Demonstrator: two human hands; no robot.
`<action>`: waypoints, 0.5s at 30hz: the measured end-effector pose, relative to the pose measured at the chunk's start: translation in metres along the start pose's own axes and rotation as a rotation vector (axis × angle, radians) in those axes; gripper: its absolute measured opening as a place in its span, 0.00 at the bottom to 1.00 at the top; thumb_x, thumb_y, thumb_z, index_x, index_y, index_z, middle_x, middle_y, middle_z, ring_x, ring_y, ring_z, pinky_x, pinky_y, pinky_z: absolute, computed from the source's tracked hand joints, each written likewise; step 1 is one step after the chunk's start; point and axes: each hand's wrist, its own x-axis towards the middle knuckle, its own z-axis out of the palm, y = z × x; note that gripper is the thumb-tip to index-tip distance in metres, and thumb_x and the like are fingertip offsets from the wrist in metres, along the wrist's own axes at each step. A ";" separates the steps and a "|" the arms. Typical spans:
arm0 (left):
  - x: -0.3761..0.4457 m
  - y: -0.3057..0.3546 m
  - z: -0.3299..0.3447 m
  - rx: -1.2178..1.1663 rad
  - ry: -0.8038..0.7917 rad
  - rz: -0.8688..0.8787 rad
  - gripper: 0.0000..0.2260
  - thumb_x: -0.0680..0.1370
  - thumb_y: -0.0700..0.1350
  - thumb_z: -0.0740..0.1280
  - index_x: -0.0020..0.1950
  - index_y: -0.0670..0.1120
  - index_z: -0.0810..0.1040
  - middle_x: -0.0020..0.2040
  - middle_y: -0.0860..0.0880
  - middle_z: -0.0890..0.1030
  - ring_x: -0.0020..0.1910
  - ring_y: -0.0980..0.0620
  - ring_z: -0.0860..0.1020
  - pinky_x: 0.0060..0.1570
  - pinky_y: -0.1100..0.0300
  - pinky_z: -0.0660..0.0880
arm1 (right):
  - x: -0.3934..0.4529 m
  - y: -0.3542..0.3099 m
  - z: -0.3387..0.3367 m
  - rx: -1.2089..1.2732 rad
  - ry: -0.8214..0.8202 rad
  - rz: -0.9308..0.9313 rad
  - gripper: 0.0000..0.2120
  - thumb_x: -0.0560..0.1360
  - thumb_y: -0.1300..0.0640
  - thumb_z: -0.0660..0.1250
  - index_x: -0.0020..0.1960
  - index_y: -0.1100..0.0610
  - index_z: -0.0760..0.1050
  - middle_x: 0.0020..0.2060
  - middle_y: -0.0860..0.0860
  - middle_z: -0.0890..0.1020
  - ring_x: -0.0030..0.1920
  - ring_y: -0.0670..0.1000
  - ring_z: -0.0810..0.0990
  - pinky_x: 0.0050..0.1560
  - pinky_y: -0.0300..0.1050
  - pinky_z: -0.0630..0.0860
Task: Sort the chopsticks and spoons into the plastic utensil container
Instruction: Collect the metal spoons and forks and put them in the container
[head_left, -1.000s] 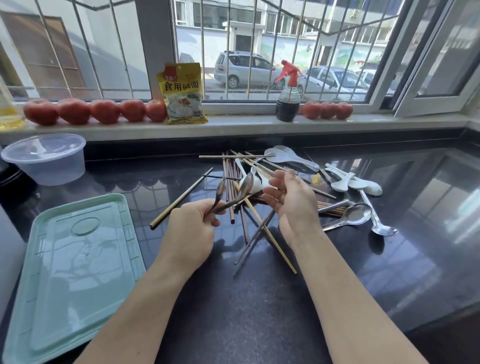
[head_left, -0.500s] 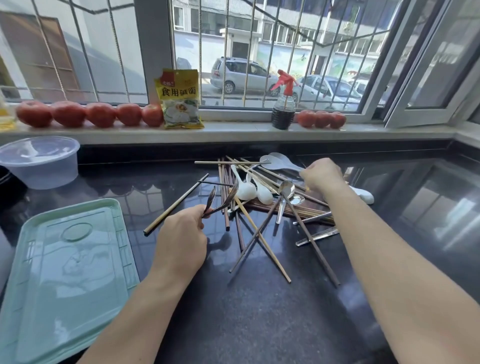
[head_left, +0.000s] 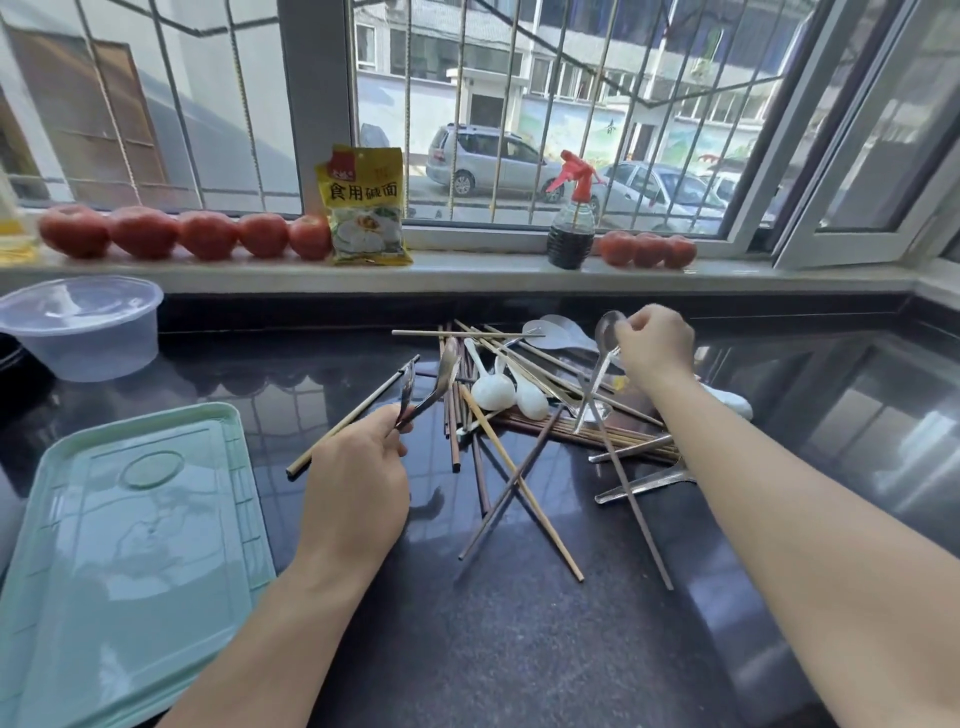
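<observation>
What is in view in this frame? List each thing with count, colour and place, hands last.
Chopsticks: many, brown and tan, piled mid-counter.
White spoons: at least two, in the pile.
Metal spoons: several, silver, right of the pile.
Lid: one, pale green, counter left.
Clear tub: one, back left.
Counter: one, black, glossy.
Tomatoes: eight, red, on the sill; five left, three right.
Yellow packet: one, on the sill.
Spray bottle: one, red nozzle, dark liquid, on the sill.
Left hand: holds two metal spoons.
Right hand: holds one metal spoon above the pile.
</observation>
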 end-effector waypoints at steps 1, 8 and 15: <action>0.000 0.000 0.001 -0.033 -0.001 -0.016 0.14 0.82 0.33 0.63 0.54 0.49 0.84 0.38 0.55 0.81 0.37 0.58 0.78 0.38 0.76 0.69 | 0.003 -0.003 -0.004 0.022 0.068 -0.038 0.11 0.79 0.51 0.67 0.42 0.56 0.78 0.42 0.52 0.82 0.46 0.56 0.78 0.46 0.44 0.68; 0.008 -0.003 0.003 -0.409 -0.033 -0.209 0.16 0.83 0.35 0.63 0.56 0.56 0.82 0.45 0.53 0.87 0.46 0.55 0.85 0.48 0.63 0.80 | -0.008 -0.045 -0.039 0.189 0.354 -0.232 0.06 0.81 0.57 0.64 0.45 0.54 0.71 0.40 0.48 0.78 0.38 0.49 0.75 0.34 0.28 0.65; 0.002 0.008 -0.001 -0.290 -0.125 -0.053 0.17 0.82 0.35 0.66 0.54 0.58 0.83 0.45 0.55 0.84 0.43 0.60 0.81 0.41 0.71 0.74 | -0.084 -0.105 -0.041 0.681 -0.427 -0.138 0.08 0.78 0.56 0.64 0.49 0.61 0.76 0.38 0.58 0.85 0.35 0.53 0.82 0.36 0.44 0.79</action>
